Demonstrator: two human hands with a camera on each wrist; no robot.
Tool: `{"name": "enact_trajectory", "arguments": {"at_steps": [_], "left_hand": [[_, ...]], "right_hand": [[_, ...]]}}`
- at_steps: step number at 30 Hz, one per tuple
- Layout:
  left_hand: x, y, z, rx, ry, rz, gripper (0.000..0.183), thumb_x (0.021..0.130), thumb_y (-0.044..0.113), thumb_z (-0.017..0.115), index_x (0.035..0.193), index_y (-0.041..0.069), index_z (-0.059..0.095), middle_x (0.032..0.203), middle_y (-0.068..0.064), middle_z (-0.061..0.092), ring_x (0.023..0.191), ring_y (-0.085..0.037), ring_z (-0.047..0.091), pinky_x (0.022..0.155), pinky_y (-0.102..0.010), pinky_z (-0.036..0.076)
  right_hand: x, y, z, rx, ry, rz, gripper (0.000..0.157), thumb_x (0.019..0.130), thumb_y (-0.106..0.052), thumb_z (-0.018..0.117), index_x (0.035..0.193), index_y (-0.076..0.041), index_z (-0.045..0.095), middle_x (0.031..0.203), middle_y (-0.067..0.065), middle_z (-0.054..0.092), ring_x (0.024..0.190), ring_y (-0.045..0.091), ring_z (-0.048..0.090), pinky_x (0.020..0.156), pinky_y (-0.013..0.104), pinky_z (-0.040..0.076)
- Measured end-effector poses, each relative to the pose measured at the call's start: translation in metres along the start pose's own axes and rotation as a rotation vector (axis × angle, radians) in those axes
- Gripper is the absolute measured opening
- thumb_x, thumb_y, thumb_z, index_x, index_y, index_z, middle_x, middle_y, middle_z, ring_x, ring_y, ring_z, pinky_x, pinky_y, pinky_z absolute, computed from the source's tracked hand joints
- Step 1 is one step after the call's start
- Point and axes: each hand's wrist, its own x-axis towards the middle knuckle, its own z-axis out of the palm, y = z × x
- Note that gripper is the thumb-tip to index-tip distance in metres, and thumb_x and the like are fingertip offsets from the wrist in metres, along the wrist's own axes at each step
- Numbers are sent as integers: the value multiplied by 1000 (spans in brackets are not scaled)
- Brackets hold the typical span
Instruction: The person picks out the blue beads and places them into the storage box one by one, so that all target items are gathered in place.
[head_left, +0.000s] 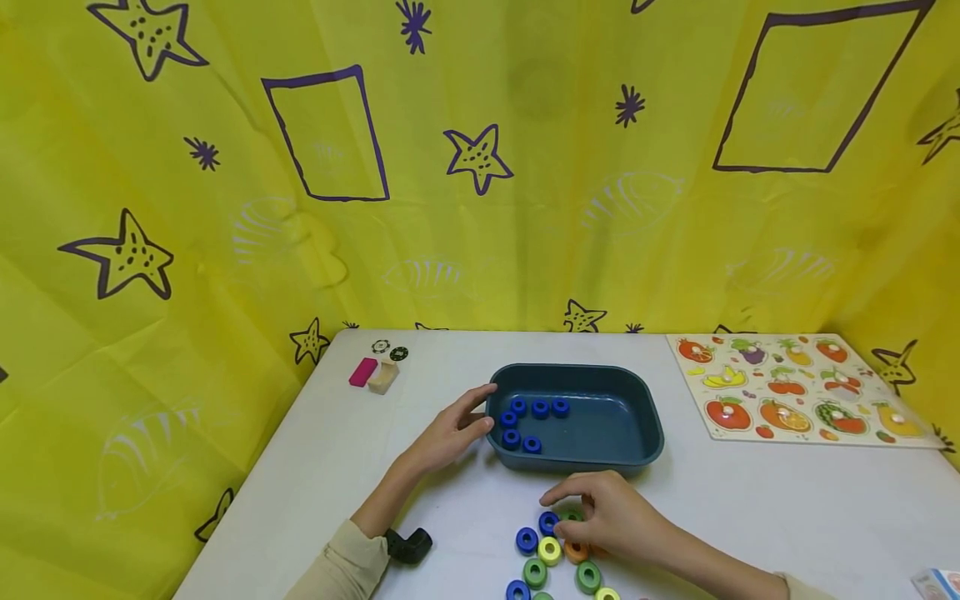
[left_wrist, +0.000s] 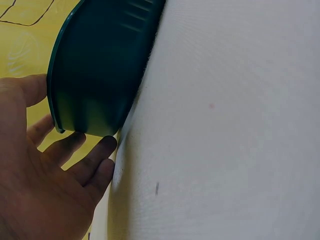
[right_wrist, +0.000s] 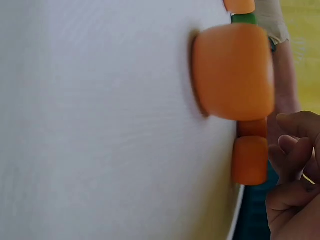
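Observation:
My left hand [head_left: 447, 432] touches the left end of a dark teal tray [head_left: 648, 433], fingers spread along its rim and outer wall. Several blue ring-shaped beads [head_left: 540, 408] lie inside the tray at its left side. My right hand [head_left: 617, 515] hovers over a group of beads in front of the tray, with thumb and index finger apart on either side of a blue bead [head_left: 548, 523]. Around it lie another blue bead [head_left: 527, 541], a yellow bead [head_left: 550, 551], green beads [head_left: 588, 577] and a partly covered orange bead [head_left: 576, 552]. In the right wrist view, an orange bead [right_wrist: 232, 72] looms large near the fingers.
A fruit puzzle board [head_left: 795, 387] lies at the back right. At the back left are a pink block [head_left: 363, 372], a pale wooden piece [head_left: 383, 377] and two round tokens [head_left: 399, 353]. A black object [head_left: 409, 546] sits by the left sleeve; a box corner [head_left: 937, 583] shows at right.

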Motion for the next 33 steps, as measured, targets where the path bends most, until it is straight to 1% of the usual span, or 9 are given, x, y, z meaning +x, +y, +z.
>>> {"name": "enact_trajectory", "arguments": {"at_steps": [6,10,14,18,21,22,25,29,33], "left_hand": [[0,0,0,-5,-2,-3,55,97,19,50,146,11,28,149,-11,26,122,-30,46,96,-36,41],[0,1,-1,-4,-7,-3,55,97,19,50,146,11,27,149,-11,26,123,-30,45,96,-36,41],[0,2,-1,-4,-11,-3,55,97,19,50,146,11,28,149,-10,26,123,-29,45,96,-35,41],[2,-5,0,-17,-2,4,55,97,19,50,146,11,28,149,-11,26,122,-31,46,95,-36,42],[5,-18,2,-22,10,7,55,97,21,50,147,14,28,150,-8,26,122,-30,46,95,-37,41],[6,-22,2,-20,14,8,55,97,22,51,147,16,28,150,-7,26,122,-29,46,96,-38,41],[8,-33,3,-7,28,3,55,96,27,52,146,22,29,149,-1,27,122,-25,46,96,-36,41],[9,-34,3,-10,32,8,55,96,30,52,146,24,30,149,1,28,121,-24,47,95,-36,42],[9,-34,3,-16,29,21,55,96,30,52,146,23,31,149,0,28,121,-24,47,95,-35,42]], "right_hand": [[4,4,2,-11,-24,10,25,76,-27,75,100,-26,72,68,-10,56,43,5,41,39,23,35],[6,6,3,-26,-43,1,24,76,-25,75,100,-26,72,79,-15,62,44,6,41,40,23,34],[7,8,4,-21,-54,-6,23,76,-23,75,98,-25,73,85,-16,64,45,5,42,41,23,35],[8,8,4,-15,-49,-14,22,75,-23,75,97,-24,73,80,-16,64,45,4,42,40,23,35],[6,5,1,0,-43,4,23,75,-24,75,98,-24,73,65,-11,60,43,5,43,38,22,35],[5,3,0,2,-41,12,23,75,-26,75,98,-24,73,62,-10,57,43,6,43,38,22,35],[4,-5,-7,1,-30,19,24,75,-31,76,98,-25,73,64,-8,57,46,7,44,40,23,35],[6,-18,-24,-26,9,-28,25,76,-38,75,99,-29,72,72,-10,59,49,7,42,43,22,33],[13,-25,-44,-54,93,-91,24,76,-41,74,98,-33,71,63,-9,54,48,6,41,42,21,32]]}}
